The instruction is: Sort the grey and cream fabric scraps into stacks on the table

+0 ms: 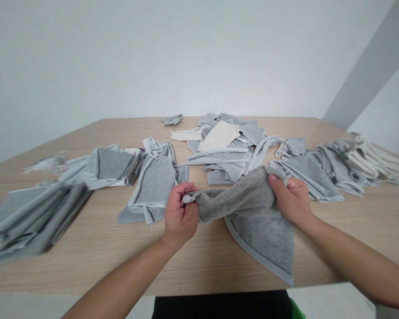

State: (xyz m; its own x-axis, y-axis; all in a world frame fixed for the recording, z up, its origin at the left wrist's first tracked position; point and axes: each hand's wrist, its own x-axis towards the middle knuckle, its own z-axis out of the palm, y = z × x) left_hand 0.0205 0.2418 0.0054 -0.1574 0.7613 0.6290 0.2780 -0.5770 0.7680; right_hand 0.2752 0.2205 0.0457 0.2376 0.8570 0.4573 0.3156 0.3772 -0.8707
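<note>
Between my two hands a grey fabric piece is stretched above the table's front part. My left hand is closed in a fist on its bunched left end, and a bit of the cloth pokes out by the thumb. On the other side my right hand pinches the upper right edge, with the thumb on top. The lower part of the piece hangs down in a point with a hemmed lighter border. Where the fingers curl under, the cloth is hidden.
Across the wooden table lie a heap of grey and cream fabric scraps at the back, folded grey pieces left of centre, a thick folded stack at far left, white lint, and a row of folded fabric at right.
</note>
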